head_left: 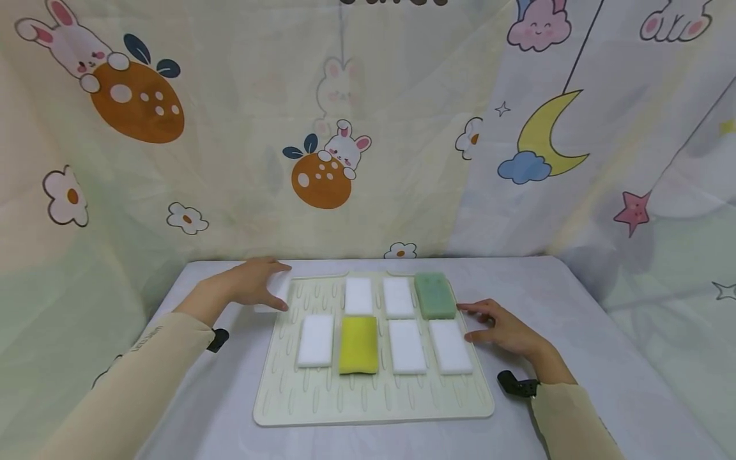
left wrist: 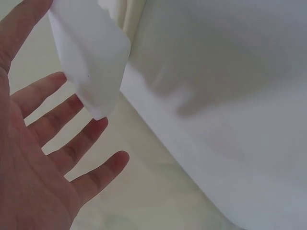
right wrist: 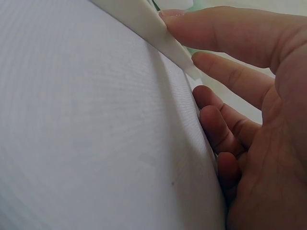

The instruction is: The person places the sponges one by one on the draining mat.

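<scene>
My left hand point(head_left: 255, 282) holds a white sponge block point(left wrist: 93, 52) at the upper left corner of the pale ribbed mat point(head_left: 319, 409), its fingertips along one edge and its thumb at the other. On the mat lie several more white sponge blocks point(head_left: 315, 340), a yellow sponge point(head_left: 359, 345) in the front row and a green sponge point(head_left: 435, 296) at the back right. My right hand point(head_left: 506, 329) is at the mat's right edge. Its index finger reaches beside the green sponge, and the thumb point(right wrist: 211, 29) rests against the mat's rim in the right wrist view.
A white cloth covers the table point(head_left: 581, 319) under the mat. Behind it hangs a curtain point(head_left: 247, 172) printed with rabbits, flowers and a moon. Black straps with small devices point(head_left: 517, 384) sit on both wrists.
</scene>
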Demonstrator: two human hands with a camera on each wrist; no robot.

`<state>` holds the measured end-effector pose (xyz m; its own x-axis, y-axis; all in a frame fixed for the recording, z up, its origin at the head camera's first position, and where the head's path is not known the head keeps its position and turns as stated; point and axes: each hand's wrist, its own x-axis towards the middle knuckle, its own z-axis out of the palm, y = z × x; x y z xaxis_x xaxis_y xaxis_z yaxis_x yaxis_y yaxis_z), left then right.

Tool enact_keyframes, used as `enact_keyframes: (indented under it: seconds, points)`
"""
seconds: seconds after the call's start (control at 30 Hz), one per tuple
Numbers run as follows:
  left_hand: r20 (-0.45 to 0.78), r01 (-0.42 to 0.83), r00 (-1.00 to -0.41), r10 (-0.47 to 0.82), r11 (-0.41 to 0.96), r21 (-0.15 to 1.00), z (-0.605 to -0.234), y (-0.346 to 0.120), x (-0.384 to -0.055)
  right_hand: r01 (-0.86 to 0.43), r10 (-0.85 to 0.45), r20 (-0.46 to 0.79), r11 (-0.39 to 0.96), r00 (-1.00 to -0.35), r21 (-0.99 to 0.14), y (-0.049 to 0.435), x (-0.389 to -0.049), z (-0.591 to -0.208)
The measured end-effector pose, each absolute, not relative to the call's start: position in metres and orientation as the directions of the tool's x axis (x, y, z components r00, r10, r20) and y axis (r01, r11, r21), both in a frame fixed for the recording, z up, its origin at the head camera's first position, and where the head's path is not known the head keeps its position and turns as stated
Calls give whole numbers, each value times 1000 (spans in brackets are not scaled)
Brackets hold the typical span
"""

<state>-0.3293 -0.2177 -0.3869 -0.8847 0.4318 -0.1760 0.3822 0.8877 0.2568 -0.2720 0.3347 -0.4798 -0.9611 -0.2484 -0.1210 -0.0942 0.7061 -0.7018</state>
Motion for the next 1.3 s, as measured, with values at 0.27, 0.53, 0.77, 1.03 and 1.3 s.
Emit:
enact_keyframes:
  seconds: [0.27,0.53,0.77,1.03,1.3]
  points:
    - [-180,393,-878,443,883,258,-386,-205,-332,-90,-246,-123,703,-961,-705,335,-273,-480]
    - [-189,390,-877,442,884,257,-387,-196,-334,-83,-242,-126,700,-962,-709,334,-274,-480]
    - [-187,374,-885,426,891,259,-392,-187,-338,-92,-251,-116,685,-961,-723,331,-271,-479]
    - [-185,378,-886,425,894,243,-396,-178,-340,-88,-249,-117,682,-961,-726,329,-269,-476]
    - [-193,369,-886,421,893,257,-400,-166,-341,-90,-250,-116,682,-961,-726,329,-268,-477]
